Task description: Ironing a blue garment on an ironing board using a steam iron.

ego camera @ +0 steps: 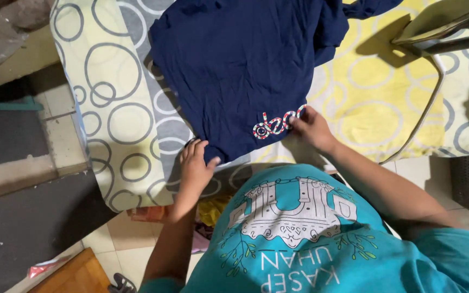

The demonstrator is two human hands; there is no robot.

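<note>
A dark navy T-shirt (240, 65) with a small coloured print near its hem lies spread on a padded surface covered by a cloth with yellow, grey and white rings (120, 108). My left hand (195, 163) pinches the shirt's near left corner at the hem. At the near right part of the hem, beside the print, my right hand (311, 127) grips the fabric. Both hands are at the near edge of the surface, close to my teal printed shirt.
An iron (451, 24) rests at the far right of the surface, its cord (424, 114) trailing down to the near edge. Tiled floor, a dark mat (33, 222), a wooden board (77, 276) and bits of cloth lie at the left and below.
</note>
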